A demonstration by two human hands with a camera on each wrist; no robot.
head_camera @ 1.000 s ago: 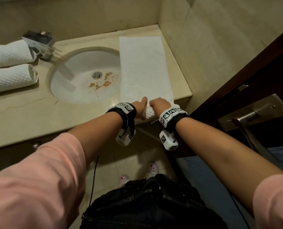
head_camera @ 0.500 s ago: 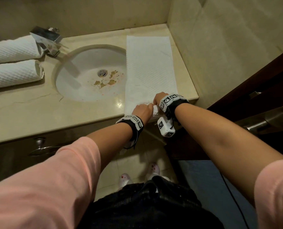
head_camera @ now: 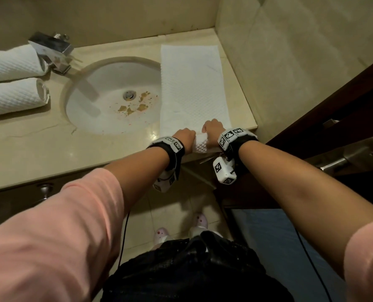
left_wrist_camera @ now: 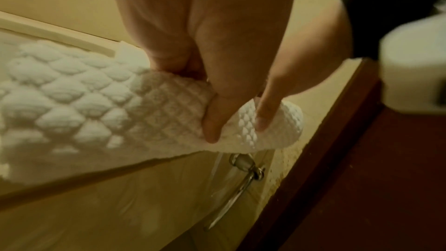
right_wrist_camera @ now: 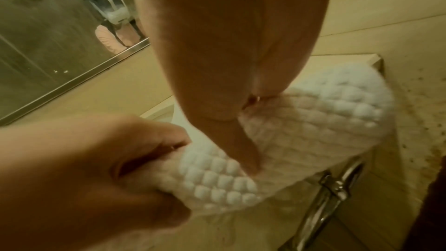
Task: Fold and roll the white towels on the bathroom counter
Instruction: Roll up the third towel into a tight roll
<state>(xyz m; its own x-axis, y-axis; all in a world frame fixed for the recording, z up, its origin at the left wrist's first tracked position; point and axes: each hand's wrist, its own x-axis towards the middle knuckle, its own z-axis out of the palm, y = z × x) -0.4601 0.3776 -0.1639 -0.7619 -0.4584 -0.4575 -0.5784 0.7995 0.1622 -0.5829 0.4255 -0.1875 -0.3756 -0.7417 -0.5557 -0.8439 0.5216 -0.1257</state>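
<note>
two rolled towels point(head_camera: 13, 83) lie finished on the surface point(head_camera: 39, 144); both hands, left hand point(head_camera: 184, 139) and right hand point(head_camera: 211, 129), grip the third towel point(head_camera: 192, 88), barely rolled.

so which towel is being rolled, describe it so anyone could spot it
Right of the sink, a long white towel lies flat on the counter. Both hands grip its rolled near end; the two towels left of the faucet are fully rolled.

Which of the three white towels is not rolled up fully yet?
The towel right of the sink: it lies mostly flat, both hands rolling its near end. The two towels by the faucet are finished rolls.
</note>
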